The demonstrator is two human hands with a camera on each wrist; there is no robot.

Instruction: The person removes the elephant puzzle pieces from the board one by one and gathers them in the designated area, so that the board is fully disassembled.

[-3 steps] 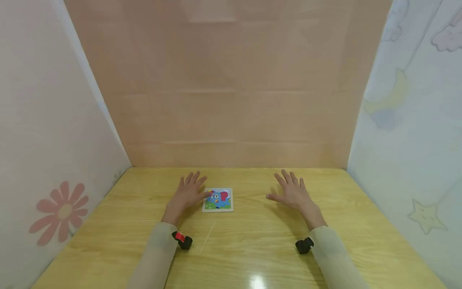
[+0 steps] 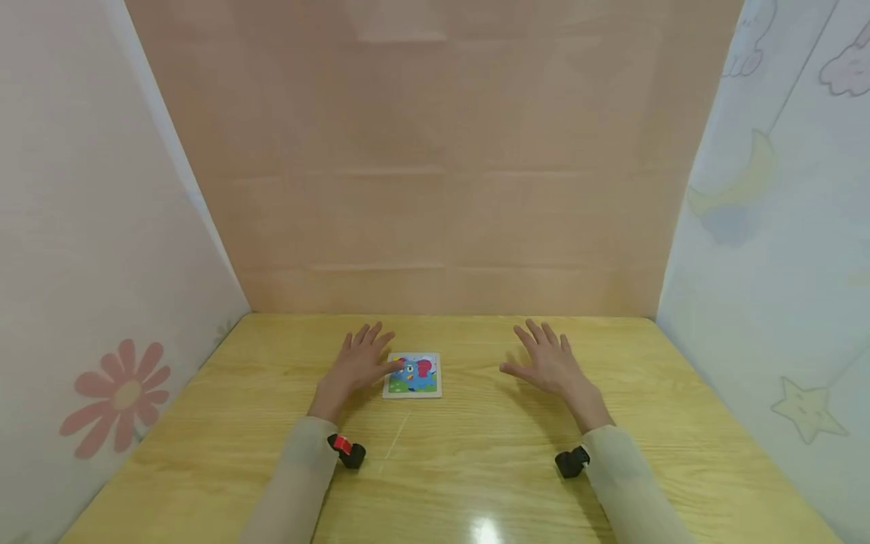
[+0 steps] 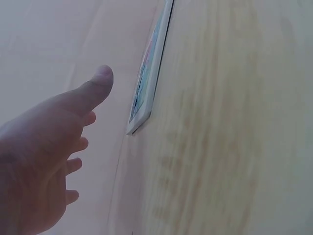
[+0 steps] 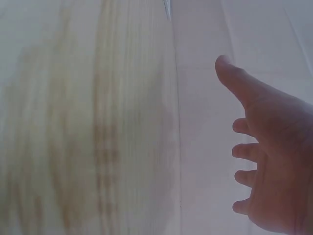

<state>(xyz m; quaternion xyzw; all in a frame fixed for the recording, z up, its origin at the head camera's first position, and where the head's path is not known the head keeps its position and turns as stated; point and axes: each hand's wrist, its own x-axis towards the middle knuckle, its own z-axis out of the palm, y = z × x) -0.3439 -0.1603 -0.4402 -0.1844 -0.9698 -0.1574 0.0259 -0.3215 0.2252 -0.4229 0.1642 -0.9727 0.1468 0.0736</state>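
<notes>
A small square picture puzzle [image 2: 423, 384] with a blue and red elephant and a pale frame lies flat on the wooden table. My left hand [image 2: 353, 370] hovers at its left side with fingers spread; in the head view the thumb overlaps the puzzle's left edge. From the left wrist view, the thumb stands apart from the puzzle [image 3: 152, 73], and that hand [image 3: 44, 147] holds nothing. Over the table to the right of the puzzle, my right hand [image 2: 552, 366] is spread as well, thumb toward the middle. Nothing is in its palm [image 4: 279, 152] in the right wrist view.
The wooden table [image 2: 448, 461] reaches back to a brown papered wall [image 2: 435, 189]. Pale side walls stand left and right, with a flower print [image 2: 122, 397] and a star print [image 2: 809, 409]. A black wrist camera [image 2: 572, 462] sits at the right cuff, another [image 2: 352, 455] at the left.
The head view has shifted very slightly. Both hands stay spread in nearly the same places, and the puzzle lies where it was.
</notes>
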